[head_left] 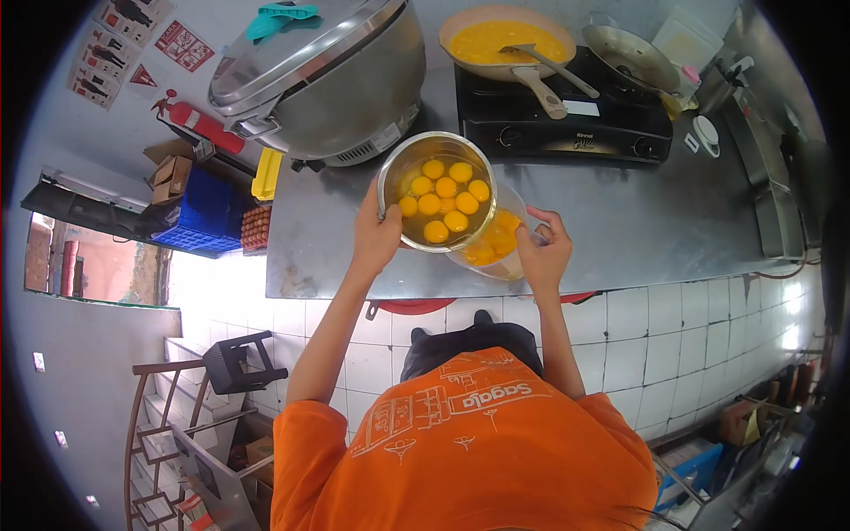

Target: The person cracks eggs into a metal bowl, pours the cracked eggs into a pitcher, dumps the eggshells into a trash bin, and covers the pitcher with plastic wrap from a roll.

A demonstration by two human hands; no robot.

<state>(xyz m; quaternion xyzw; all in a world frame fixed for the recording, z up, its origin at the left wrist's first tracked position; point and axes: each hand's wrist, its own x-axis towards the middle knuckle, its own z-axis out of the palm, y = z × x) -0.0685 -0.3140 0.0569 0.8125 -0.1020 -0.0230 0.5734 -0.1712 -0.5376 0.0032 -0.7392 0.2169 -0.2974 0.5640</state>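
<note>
A metal bowl (418,155) with several whole egg yolks (446,188) in it is gripped at its left rim by my left hand (376,232). Partly beneath its right side is a clear plastic container (505,268) that holds more egg, some of it broken up. My right hand (544,248) is closed on the handle of that container at its right side. The metal bowl overlaps the container, so part of the container is hidden. Both are over the front part of the steel counter (655,230).
A large rice cooker (354,97) stands behind on the left. On the black stove (567,133) are a pan of yellow egg (509,42) with a spatula and a second pan (629,55). Egg trays (256,228) are left of the counter, near a stool (241,363).
</note>
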